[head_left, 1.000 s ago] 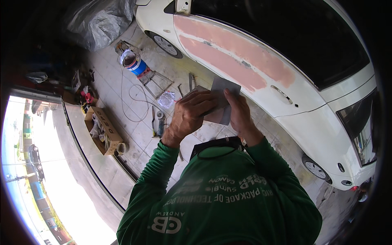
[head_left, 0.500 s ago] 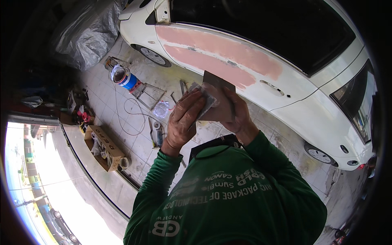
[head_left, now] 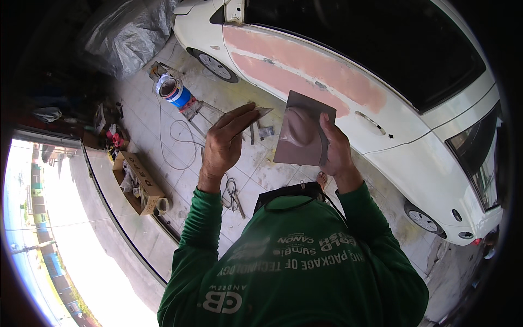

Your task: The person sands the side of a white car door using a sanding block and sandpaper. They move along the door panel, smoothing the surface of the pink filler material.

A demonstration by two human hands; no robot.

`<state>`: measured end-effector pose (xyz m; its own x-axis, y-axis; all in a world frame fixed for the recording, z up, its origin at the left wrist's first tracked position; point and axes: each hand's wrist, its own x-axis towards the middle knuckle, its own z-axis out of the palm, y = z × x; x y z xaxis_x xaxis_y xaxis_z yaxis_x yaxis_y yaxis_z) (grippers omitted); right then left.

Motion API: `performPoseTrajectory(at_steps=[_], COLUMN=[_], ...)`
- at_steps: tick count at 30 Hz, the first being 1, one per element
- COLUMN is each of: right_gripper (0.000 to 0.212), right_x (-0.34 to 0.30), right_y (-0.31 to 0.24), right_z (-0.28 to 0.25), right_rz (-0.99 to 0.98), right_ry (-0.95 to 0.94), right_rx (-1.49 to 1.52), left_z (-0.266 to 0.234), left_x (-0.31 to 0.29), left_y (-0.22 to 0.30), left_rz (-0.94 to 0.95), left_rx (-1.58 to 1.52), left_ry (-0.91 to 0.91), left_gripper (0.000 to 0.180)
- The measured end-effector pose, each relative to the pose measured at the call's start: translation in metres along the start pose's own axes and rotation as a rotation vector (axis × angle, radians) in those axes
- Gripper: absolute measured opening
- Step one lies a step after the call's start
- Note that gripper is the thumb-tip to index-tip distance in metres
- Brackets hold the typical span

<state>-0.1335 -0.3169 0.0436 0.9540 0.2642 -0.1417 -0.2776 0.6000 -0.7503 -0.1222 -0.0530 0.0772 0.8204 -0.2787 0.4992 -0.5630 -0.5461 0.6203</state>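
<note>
Right hand point(head_left: 336, 150) grips the square mixing board point(head_left: 303, 129) by its edge, a mound of pinkish filler point(head_left: 298, 126) on top. Left hand point(head_left: 224, 143) pinches a putty knife point(head_left: 260, 113), blade just left of the board. White car point(head_left: 381, 103) beyond.

The white car point(head_left: 392, 109) runs off the top and right of the frame, so its roof and front are cut off. The right hand point(head_left: 336, 152) is mostly hidden behind the brown board point(head_left: 302, 131). Clutter at left centre point(head_left: 111, 136) is too small to tell.
</note>
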Motion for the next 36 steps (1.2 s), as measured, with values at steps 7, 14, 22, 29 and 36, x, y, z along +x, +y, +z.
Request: performPoseTrajectory(at_steps=[7,14,22,29,36], right_gripper=[0.044,0.045,0.057,0.061,0.044], right_x=[0.035,0.023,0.003,0.023,0.044], right_y=[0.022,0.007,-0.005,-0.026,-0.038], right_z=[-0.022,-0.019,-0.024,-0.054,-0.073], right_rz=[0.115,0.113,0.053,0.08,-0.079], right_ry=[0.337,-0.058,-0.188,-0.175,-0.175], right_rx=[0.077,0.523,0.459,0.503,-0.425], left_z=[0.042,0.008,0.048,0.077,0.076], left_x=[-0.011,0.011,-0.01,0.011,0.061], left_y=[0.026,0.086,-0.013,0.038,0.059], left_rz=[0.286,0.414,0.176,-0.027,0.068], left_rx=[0.058,-0.147,0.316,0.145,0.169], left_ry=[-0.167,0.016,-0.025,-0.024,-0.038], left_gripper=[0.034,0.055,0.044,0.047,0.038])
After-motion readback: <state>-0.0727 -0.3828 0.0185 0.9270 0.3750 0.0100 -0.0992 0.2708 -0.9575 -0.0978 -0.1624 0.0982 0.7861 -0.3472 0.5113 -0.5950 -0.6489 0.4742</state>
